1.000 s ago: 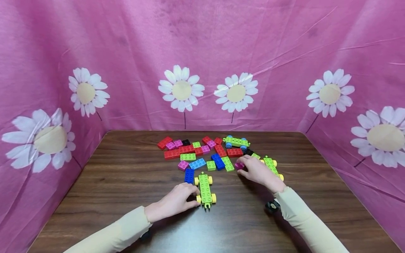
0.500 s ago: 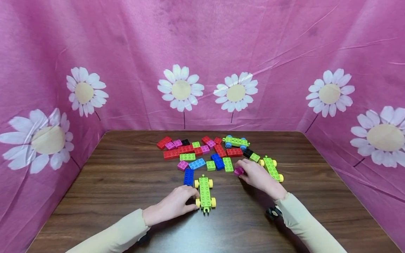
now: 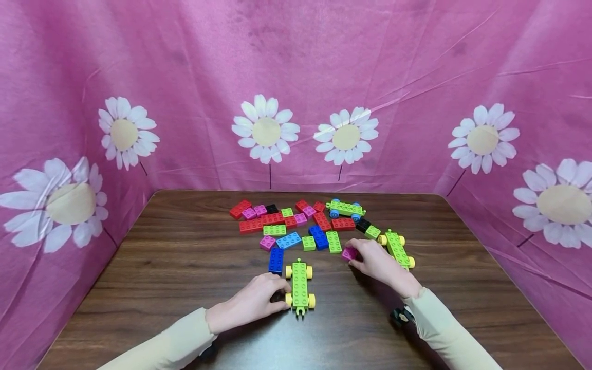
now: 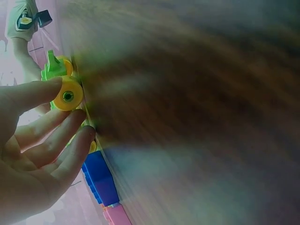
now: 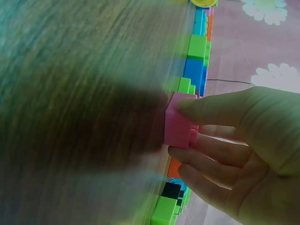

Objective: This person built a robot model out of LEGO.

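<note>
My left hand (image 3: 254,300) is at the left side of a lime-green toy car base with yellow wheels (image 3: 299,285) on the table. In the left wrist view, its thumb and fingers hold the near yellow wheel (image 4: 69,96). My right hand (image 3: 379,262) pinches a pink building brick (image 3: 348,253) between thumb and fingers, low at the tabletop. The right wrist view shows the brick's smooth side, with the thumb (image 5: 206,110) on one end and fingertips at the other. A second green car base with yellow wheels (image 3: 396,247) lies just beyond the right hand.
Several red, pink, green, blue and black bricks lie behind the hands, among them a dark blue brick (image 3: 276,261) and a lime brick (image 3: 334,241). A green car base with blue wheels (image 3: 346,208) stands at the back. Pink flowered cloth (image 3: 296,61) surrounds the wooden table (image 3: 185,246).
My left hand has drawn the green car base slightly toward me. The pink brick, gripped by my right hand, has come a little nearer, away from the other bricks.
</note>
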`<state>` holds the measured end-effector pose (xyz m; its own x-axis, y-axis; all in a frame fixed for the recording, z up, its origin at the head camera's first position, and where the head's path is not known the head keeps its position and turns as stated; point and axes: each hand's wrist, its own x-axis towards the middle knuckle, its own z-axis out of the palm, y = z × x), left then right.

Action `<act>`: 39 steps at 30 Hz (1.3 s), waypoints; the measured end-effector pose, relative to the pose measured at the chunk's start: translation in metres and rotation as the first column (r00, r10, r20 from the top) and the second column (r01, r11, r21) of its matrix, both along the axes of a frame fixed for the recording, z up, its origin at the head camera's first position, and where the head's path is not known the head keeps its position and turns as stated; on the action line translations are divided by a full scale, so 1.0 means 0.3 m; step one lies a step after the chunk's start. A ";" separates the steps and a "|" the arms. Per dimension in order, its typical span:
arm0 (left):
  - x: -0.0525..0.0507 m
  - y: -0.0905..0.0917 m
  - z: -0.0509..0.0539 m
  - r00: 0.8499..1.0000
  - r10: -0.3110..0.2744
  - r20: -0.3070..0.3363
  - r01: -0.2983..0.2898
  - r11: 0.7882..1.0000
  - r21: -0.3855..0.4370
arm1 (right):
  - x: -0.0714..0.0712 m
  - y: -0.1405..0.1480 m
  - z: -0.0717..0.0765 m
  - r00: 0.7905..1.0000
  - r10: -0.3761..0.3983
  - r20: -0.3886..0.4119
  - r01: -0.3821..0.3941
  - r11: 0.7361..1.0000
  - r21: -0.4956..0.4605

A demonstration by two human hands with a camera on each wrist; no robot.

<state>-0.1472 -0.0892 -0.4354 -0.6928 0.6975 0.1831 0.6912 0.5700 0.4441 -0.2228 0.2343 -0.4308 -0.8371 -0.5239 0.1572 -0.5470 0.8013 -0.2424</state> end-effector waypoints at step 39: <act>-0.008 -0.005 -0.005 1.000 -0.007 -0.005 0.007 1.000 -0.001 | 0.100 -0.113 0.076 0.965 0.136 -0.225 -0.181 0.964 -0.192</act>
